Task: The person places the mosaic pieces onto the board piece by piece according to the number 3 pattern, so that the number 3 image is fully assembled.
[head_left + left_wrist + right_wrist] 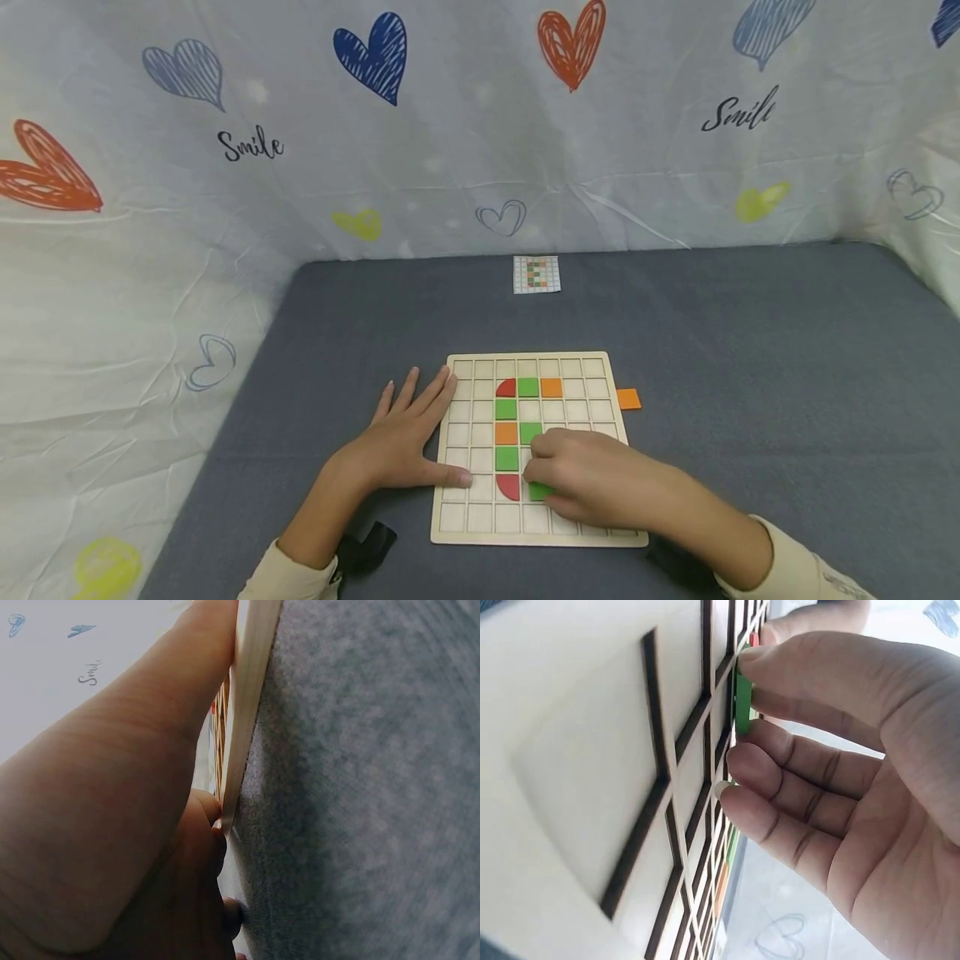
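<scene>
A pale wooden grid board (453, 518) lies on the table with coloured tiles in its cells. My left hand (401, 442) spreads over its left edge, thumb on the grid and fingertips at the rim. Between the thumb and fingers of my right hand (588, 475) a green square tile (743, 701) is pinched, tilted up at the grid in the lower rows. Just left of it sits a red quarter-circle tile (508, 487). Above that, a column holds a green tile (507, 459), an orange tile (506, 433) and others. My right hand hides several cells.
A loose orange tile (628, 399) lies against the board's right edge. Farther back on the grey tablecloth (390, 325) is a small card (537, 275) printed with a coloured grid pattern. A white sheet with hearts (450, 125) hangs behind the table.
</scene>
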Available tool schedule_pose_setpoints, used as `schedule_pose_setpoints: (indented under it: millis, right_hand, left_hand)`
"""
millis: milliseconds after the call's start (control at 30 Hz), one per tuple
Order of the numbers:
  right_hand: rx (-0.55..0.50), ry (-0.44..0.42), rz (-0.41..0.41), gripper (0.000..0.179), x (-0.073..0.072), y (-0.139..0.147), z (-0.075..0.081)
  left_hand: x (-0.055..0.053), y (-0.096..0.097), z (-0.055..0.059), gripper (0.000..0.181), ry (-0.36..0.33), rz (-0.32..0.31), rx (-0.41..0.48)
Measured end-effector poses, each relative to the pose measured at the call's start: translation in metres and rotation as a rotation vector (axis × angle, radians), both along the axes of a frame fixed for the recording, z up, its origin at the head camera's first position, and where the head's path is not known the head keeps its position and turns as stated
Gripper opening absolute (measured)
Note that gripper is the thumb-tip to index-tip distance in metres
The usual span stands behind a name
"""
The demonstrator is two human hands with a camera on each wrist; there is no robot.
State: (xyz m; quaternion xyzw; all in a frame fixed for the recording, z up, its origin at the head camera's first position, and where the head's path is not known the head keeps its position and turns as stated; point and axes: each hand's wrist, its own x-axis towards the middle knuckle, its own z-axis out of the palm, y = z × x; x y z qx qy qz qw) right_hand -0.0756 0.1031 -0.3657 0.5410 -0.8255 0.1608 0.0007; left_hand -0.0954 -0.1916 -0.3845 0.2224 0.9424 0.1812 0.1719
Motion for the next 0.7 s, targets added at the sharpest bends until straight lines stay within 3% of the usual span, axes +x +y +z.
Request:
schedule_pose_setpoints:
  millis: [700]
  right_hand:
    - [0.014,-0.04,0.005,0.014,0.0007,-0.004,-0.0024]
  left_hand:
    - [0.0001,0.0003,-0.0006,0.124,-0.005,0.001,0.0]
